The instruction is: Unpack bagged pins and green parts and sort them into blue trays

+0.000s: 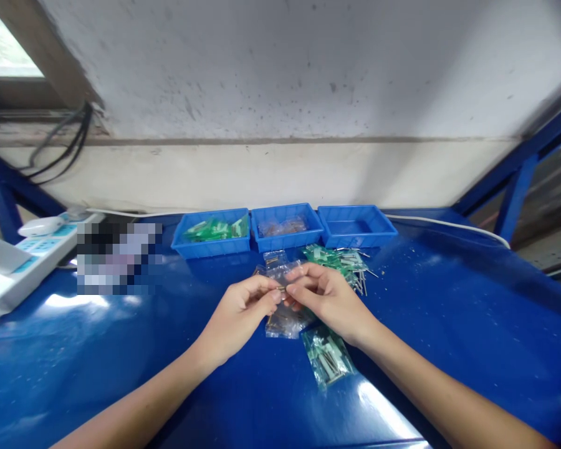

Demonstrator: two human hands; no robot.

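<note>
Above the middle of the blue table, my left hand and my right hand meet with fingertips pinched. Between them shows a small brass-coloured piece, perhaps a screw; its exact kind is too small to tell. Clear plastic bags with brass-coloured pieces lie under and behind my fingers, partly hidden. Close to my right wrist is a green-and-clear bag holding long metal pins or screws. Beyond my right hand spreads a pile of green packets and loose metal pins.
Three blue bins line the wall: the left bin holds green bags, the middle bin clear bags, and the right bin shows a bare floor. A white power strip and a blurred-out object lie at left.
</note>
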